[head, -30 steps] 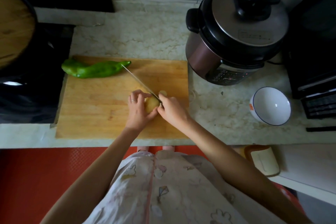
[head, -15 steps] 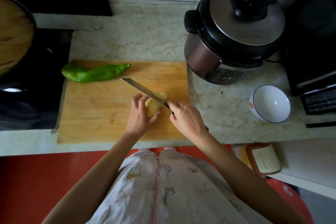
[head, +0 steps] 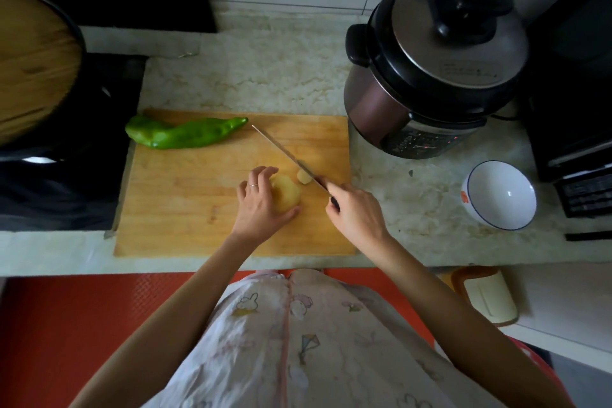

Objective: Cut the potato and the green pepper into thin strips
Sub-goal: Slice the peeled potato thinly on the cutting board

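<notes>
On the board point(head: 185, 209), the potato point(head: 287, 194) is held by the left hand point(head: 260, 209), with fingers curled over its left side and the thumb pressed at its near edge. Just to the right, the knife point(head: 288, 156) is gripped at the handle by the right hand point(head: 356, 212), and the blade runs far-left past a small cut piece point(head: 304, 176). If the rounded potato is not seated on a flat face, it may be rolled under the blade and the fingertips nicked. The pepper point(head: 185, 133) is left whole at the far-left edge.
</notes>
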Tool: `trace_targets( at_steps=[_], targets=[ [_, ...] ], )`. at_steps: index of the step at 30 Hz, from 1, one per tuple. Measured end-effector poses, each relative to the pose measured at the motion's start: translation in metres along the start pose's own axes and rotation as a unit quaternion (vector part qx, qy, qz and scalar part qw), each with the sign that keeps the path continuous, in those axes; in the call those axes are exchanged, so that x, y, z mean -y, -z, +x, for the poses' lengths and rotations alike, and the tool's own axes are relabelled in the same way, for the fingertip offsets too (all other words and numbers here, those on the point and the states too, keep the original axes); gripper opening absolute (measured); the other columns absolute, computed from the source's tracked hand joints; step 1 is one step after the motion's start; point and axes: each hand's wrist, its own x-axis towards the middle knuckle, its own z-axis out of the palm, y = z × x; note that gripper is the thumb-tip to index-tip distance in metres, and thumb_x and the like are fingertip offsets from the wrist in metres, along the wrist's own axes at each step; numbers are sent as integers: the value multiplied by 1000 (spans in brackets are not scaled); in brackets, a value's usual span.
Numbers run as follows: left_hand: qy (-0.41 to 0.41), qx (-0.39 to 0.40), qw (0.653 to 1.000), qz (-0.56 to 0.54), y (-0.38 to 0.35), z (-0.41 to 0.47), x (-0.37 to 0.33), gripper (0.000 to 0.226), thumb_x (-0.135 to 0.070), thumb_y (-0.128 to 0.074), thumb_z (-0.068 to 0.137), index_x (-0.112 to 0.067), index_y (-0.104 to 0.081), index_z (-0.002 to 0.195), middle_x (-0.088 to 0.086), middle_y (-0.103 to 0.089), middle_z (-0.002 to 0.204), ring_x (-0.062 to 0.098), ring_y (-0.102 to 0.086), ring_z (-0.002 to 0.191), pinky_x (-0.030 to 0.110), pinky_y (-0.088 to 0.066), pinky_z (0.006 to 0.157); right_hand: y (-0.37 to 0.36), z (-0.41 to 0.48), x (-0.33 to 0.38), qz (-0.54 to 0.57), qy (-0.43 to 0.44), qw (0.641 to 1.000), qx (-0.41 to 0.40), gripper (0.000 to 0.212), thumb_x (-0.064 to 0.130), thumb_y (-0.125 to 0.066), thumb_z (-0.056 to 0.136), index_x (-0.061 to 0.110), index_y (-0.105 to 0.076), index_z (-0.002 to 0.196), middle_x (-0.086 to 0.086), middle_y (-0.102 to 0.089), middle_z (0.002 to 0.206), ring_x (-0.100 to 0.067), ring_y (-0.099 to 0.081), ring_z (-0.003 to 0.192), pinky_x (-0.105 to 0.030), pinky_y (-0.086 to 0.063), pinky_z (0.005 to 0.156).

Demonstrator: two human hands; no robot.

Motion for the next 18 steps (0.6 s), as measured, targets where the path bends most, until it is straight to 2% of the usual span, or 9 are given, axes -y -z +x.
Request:
trace_targets(
  at_steps=[2,6,11,13,15,16,18],
  targets=[
    [-12,0,1000,27,0,-1,1,83,-65,-59,67,-12,-35,126,16,-47,124,26,-38,120,50,-36,96,4,1,-4,-19,9,1000,-5,49,10,-60,86,20,-54,134,-8,-64,76,-23,-62,60,-24,-37,49],
    [-31,9,998,50,1,-4,5,102,-55,-86,50,-15,-32,127,17,-48,124,25,-36,119,52,-37,94,11,1,-13,-51,14,998,-23,50,10,-63,86,23,-55,134,-7,-65,79,-21,-63,59,-22,-35,48],
    [-51,5,996,67,0,-6,9,109,-61,-85,46,-12,-33,129,20,-48,124,26,-35,119,55,-37,94,13,0,-20,-93,23,995,-31,60,6,-65,82,28,-51,136,-7,-64,87,-23,-61,55,-28,-44,45],
    [-71,-10,995,75,0,-6,11,104,-71,-75,55,-9,-34,128,20,-45,125,28,-35,119,54,-32,98,14,0,-21,-102,27,994,-39,62,4,-67,80,28,-52,135,-6,-64,85,-23,-61,54,-27,-41,44],
    [-101,-49,992,49,3,-6,9,96,-82,-47,72,-6,-35,128,14,-37,127,30,-35,119,50,-24,101,16,1,-22,-122,31,990,-56,66,0,-74,70,26,-60,129,-5,-60,71,-21,-55,46,-24,-35,40],
    [-109,-75,991,24,5,-7,6,90,-81,-36,78,-6,-35,127,12,-34,127,30,-34,119,48,-21,102,17,2,-22,-138,35,988,-64,68,-2,-77,65,25,-63,125,-4,-57,66,-21,-52,42,-22,-32,39],
    [-114,-133,984,-14,13,-4,-3,68,-67,-34,90,-9,-38,124,10,-32,127,28,-34,117,44,-20,101,16,2,-26,-160,52,983,-77,70,-4,-79,58,23,-66,121,-4,-53,62,-21,-49,41,-22,-30,38]
  ],
)
